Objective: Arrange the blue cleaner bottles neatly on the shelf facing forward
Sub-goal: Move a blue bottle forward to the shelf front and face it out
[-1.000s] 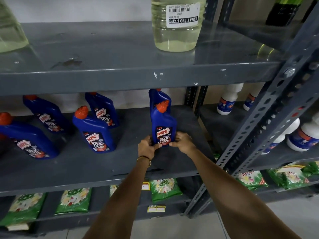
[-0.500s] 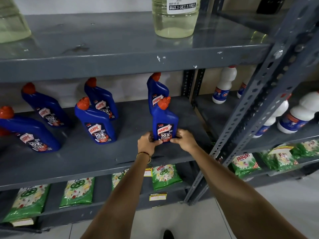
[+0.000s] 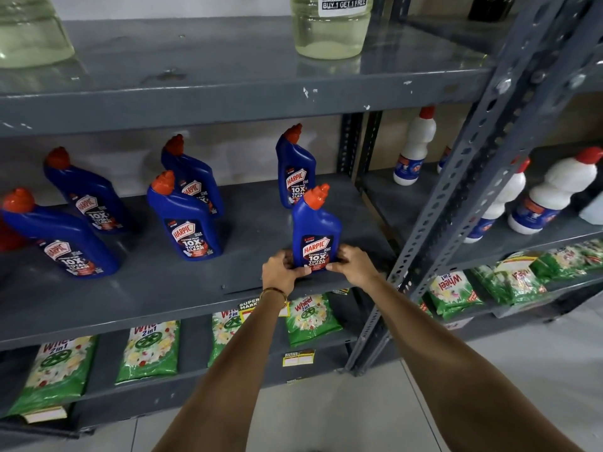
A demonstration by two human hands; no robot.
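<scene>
A blue cleaner bottle with an orange cap [image 3: 316, 230] stands upright near the front edge of the grey middle shelf [image 3: 182, 288], label facing me. My left hand [image 3: 281, 272] grips its lower left side and my right hand [image 3: 354, 264] grips its lower right side. Directly behind it stands a second blue bottle [image 3: 295, 168]. Further left are a front bottle [image 3: 184, 218] with another [image 3: 192, 177] behind it, then two more [image 3: 86, 190] [image 3: 62, 236] at the far left. All show their labels forward.
A slotted grey upright [image 3: 456, 203] borders the shelf on the right. Beyond it stand white bottles [image 3: 554, 190]. Clear jugs of pale liquid [image 3: 329, 27] sit on the shelf above. Green detergent packets [image 3: 311, 316] fill the shelf below.
The held bottle has shifted slightly forward and right on the shelf, between both hands. The camera has tilted down, showing more of the lower shelf and floor.
</scene>
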